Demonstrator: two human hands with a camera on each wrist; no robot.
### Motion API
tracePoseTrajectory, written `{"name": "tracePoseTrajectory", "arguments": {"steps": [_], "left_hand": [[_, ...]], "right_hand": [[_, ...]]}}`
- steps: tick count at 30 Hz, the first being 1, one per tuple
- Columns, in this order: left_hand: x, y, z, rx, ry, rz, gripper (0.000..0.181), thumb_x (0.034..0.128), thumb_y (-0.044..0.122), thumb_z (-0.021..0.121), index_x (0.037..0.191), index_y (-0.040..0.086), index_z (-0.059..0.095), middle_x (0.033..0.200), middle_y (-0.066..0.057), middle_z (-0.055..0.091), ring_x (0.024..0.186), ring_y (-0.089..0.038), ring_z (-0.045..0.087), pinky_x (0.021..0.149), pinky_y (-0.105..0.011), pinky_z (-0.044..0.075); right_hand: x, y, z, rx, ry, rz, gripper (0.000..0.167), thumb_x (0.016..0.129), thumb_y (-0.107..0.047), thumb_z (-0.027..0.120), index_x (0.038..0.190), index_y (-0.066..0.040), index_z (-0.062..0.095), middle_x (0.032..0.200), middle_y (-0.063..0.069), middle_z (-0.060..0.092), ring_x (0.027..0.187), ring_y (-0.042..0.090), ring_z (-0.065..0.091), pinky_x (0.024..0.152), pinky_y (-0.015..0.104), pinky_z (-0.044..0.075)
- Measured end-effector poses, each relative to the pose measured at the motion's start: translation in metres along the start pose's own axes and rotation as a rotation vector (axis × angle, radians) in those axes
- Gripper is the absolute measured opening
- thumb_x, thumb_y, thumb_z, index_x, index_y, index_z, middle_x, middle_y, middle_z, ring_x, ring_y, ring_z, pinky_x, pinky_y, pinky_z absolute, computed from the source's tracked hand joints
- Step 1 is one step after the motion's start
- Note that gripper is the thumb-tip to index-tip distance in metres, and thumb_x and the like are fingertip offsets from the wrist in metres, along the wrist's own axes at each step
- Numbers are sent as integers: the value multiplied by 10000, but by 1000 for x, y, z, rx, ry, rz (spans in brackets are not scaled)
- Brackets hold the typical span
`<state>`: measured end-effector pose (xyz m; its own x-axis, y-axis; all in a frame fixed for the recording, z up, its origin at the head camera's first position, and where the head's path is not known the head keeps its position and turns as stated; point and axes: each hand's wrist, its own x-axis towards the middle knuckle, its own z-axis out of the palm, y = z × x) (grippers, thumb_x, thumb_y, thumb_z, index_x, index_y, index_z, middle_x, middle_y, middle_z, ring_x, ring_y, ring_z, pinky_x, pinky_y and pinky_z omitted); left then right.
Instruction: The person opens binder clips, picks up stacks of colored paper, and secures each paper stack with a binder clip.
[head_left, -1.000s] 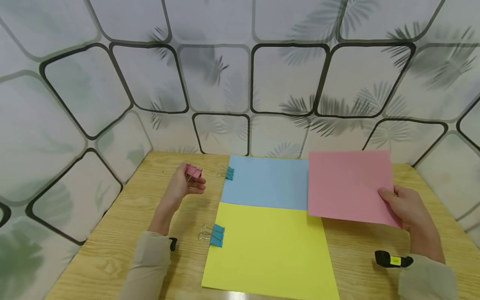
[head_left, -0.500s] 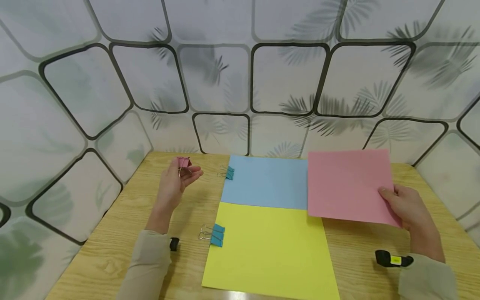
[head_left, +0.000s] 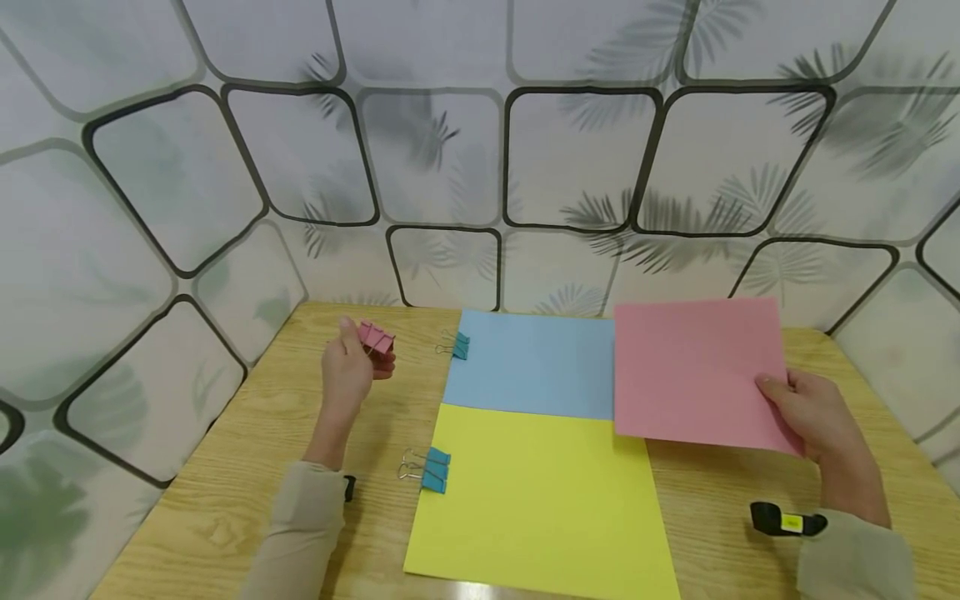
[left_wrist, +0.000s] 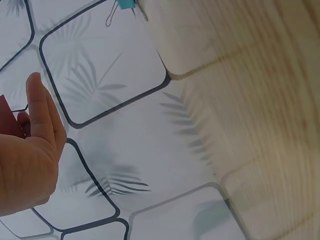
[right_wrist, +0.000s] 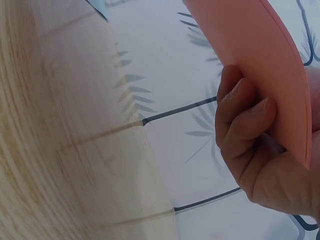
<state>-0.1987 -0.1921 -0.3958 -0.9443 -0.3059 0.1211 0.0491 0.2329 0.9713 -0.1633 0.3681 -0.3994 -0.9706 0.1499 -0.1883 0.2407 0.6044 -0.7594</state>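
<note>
In the head view my left hand [head_left: 347,367] holds a pink binder clip [head_left: 377,337] above the table's left side. The left wrist view shows only a sliver of that clip [left_wrist: 10,117] behind the hand. On the right, my right hand [head_left: 817,412] grips a stack of pink paper [head_left: 697,371] by its lower right edge, thumb on top. In the right wrist view, curled fingers [right_wrist: 245,112] support the pink paper [right_wrist: 260,65] from below. The stack is raised, its left edge overlapping the blue paper [head_left: 532,362] and a corner of the yellow paper [head_left: 540,500].
A teal binder clip [head_left: 460,346] grips the blue paper's left edge. Another teal clip [head_left: 435,471] sits on the yellow paper's left edge. The wooden table [head_left: 225,475] meets a patterned backdrop [head_left: 435,158] at the back and sides.
My left hand has drawn back leftward and turned, and the pink binder clip has tilted with it. The right hand and pink paper have hardly moved.
</note>
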Motion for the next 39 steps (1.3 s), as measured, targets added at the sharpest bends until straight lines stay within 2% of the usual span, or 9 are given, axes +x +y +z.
{"name": "tracePoseTrajectory", "arguments": {"steps": [5, 7, 11, 16, 25, 28, 31, 33, 39], "left_hand": [[-3, 0, 6, 129, 25, 146, 671, 1090, 419, 189, 930, -42, 650, 765, -209, 693, 567, -162, 663, 538, -243, 550], [-6, 0, 7, 162, 20, 171, 659, 1090, 415, 196, 906, -26, 649, 735, -197, 684, 551, -183, 652, 515, -234, 531], [-8, 1, 9, 167, -22, 188, 674, 1088, 428, 188, 813, -5, 626, 625, -132, 631, 482, -211, 602, 447, -254, 492], [-9, 1, 11, 146, -75, 270, 661, 1092, 392, 191, 735, 22, 607, 569, -83, 569, 465, -230, 527, 412, -271, 387], [-15, 6, 19, 131, -164, 256, 624, 1095, 338, 234, 664, 35, 568, 503, -40, 510, 429, -165, 468, 408, -268, 358], [-17, 8, 21, 131, -190, 252, 645, 1095, 346, 232, 636, 38, 565, 492, -39, 506, 416, -159, 454, 400, -267, 341], [-19, 10, 22, 136, -215, 252, 653, 1097, 344, 225, 625, 40, 559, 490, -41, 507, 413, -163, 447, 394, -261, 325], [-20, 11, 22, 146, -228, 252, 657, 1098, 339, 221, 620, 40, 559, 487, -35, 505, 412, -166, 442, 392, -258, 315], [-24, 15, 25, 190, -262, 257, 670, 1098, 336, 213, 622, 43, 583, 470, -12, 496, 412, -169, 440, 398, -263, 318]], "right_hand": [[-1, -3, 1, 2, 6, -27, 670, 1061, -411, 377, 1382, 176, 366, 871, 66, 606, 673, 137, 614, 584, 338, 558], [-1, -4, 1, 0, 11, -41, 657, 1061, -403, 381, 1375, 175, 378, 855, 51, 605, 665, 131, 613, 578, 338, 557], [-2, -7, 1, -6, 18, -58, 640, 1062, -392, 391, 1353, 177, 405, 829, 37, 605, 651, 126, 606, 566, 332, 551], [-4, -12, 1, -6, 21, -65, 612, 1067, -375, 391, 1321, 181, 429, 796, 14, 602, 631, 123, 605, 554, 330, 549], [-4, -19, 0, 63, -16, -100, 633, 1068, -365, 398, 1397, 175, 357, 787, -74, 614, 643, 99, 631, 569, 330, 565], [-5, -20, 0, 176, -44, -115, 496, 1054, -368, 451, 1377, 7, 485, 785, -115, 633, 655, 95, 648, 574, 320, 569], [-5, -21, 0, 353, -86, -132, 184, 1036, -332, 516, 1147, -250, 639, 789, -115, 664, 659, 107, 665, 568, 309, 568], [-5, -21, -1, 472, -124, -138, 137, 1028, -296, 545, 989, -370, 653, 806, -91, 682, 664, 121, 674, 564, 306, 569], [-8, -30, 8, 665, -211, -213, 221, 1037, -199, 533, 999, -306, 722, 849, -40, 710, 691, 140, 700, 570, 311, 579]]}}
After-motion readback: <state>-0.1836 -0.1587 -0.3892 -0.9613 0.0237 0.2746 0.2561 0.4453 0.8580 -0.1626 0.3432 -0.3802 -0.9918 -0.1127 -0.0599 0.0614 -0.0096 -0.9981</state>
